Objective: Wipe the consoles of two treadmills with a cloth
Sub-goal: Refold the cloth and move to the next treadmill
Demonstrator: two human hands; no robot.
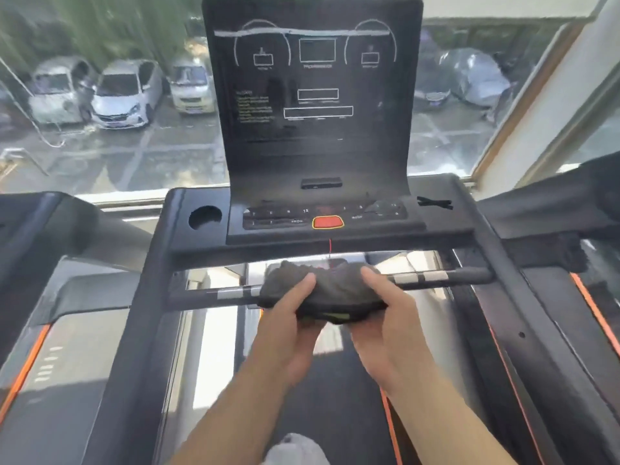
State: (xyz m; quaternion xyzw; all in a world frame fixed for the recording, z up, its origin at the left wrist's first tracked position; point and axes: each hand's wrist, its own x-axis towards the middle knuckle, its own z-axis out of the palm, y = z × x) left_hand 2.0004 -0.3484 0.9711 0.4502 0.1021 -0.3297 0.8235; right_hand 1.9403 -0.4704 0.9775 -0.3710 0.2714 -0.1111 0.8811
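Note:
A black treadmill console (315,105) stands upright in front of me, with a button panel (278,218) and a red stop button (327,222) below the dark screen. Both hands hold a bunched dark grey cloth (330,285) just below the console, over the front handlebar (446,275). My left hand (288,317) grips the cloth's left end with the thumb on top. My right hand (385,313) grips its right end the same way.
A round cup holder (204,217) sits left of the buttons, and a small black strap (434,202) lies on the right tray. Neighbouring treadmills stand at the left (50,263) and right (553,209). A window behind shows parked cars (124,92).

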